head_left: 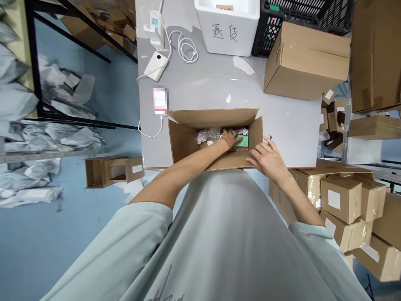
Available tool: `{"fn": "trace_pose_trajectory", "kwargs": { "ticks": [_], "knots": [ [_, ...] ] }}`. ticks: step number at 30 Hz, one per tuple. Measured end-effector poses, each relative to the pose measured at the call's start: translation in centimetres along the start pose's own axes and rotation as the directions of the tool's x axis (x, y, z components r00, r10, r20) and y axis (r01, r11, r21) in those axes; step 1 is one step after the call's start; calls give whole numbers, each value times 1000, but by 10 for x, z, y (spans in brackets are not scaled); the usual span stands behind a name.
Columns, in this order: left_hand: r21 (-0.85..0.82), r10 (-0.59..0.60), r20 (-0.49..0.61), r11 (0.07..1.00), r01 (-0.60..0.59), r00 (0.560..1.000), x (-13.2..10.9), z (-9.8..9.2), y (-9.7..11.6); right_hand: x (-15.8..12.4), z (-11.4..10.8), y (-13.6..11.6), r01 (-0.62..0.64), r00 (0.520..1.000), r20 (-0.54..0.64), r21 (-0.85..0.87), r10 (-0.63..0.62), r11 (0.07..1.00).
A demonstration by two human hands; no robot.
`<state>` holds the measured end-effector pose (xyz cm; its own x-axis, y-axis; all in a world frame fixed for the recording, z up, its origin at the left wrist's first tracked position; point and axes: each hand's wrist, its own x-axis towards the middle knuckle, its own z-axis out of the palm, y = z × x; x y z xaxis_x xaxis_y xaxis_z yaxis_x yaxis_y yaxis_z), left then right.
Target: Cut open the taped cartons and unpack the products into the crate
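An open cardboard box (185, 144) stands at the table's near edge with its flaps raised. Inside it, my left hand (229, 139) reaches down with fingers spread, resting by a small green box (243, 141). Clear bubble wrap (208, 135) lies in the box to the left of that hand. My right hand (265, 159) is at the box's near right corner, beside the right flap, with its fingers curled. A small, dark, metallic-looking object (270, 137) sticks out from its fingers; its kind is hidden.
The grey table (206, 88) also bears a closed cardboard carton (308, 60), a white bin (227, 31), a black crate (266, 42), a phone (160, 100) and a power strip (156, 31) with cables. Several cartons (341, 196) are stacked at right; bagged parcels (52, 136) fill shelves at left.
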<state>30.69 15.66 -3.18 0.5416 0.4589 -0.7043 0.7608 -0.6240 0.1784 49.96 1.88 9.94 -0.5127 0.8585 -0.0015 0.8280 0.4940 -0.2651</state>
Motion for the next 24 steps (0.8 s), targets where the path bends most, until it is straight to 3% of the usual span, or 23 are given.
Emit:
{"fn": "trace_pose_trajectory", "kwargs": {
  "ticks": [2, 5, 9, 14, 20, 24],
  "knots": [
    [-7, 43, 3, 999, -43, 999, -5, 21, -30, 0, 1, 2, -16, 1000, -15, 32, 16, 999],
    [16, 113, -92, 994, -112, 989, -24, 50, -70, 1, 2, 2, -26, 999, -17, 71, 28, 997],
    [7, 66, -174, 998, -66, 983, -41, 68, -88, 4, 3, 0, -9, 1000, -8, 83, 10, 996],
    [-60, -82, -172, 996, 72, 982, -30, 57, -66, 8, 2, -4, 29, 999, -30, 55, -27, 998],
    [-76, -133, -136, 989, 124, 982, -2, 36, -25, 11, 0, -9, -11, 999, -29, 61, 13, 998],
    [-74, -136, -94, 989, 129, 986, -3, 22, -10, 13, 0, -13, -62, 998, -29, 67, 64, 996]
  ]
}}
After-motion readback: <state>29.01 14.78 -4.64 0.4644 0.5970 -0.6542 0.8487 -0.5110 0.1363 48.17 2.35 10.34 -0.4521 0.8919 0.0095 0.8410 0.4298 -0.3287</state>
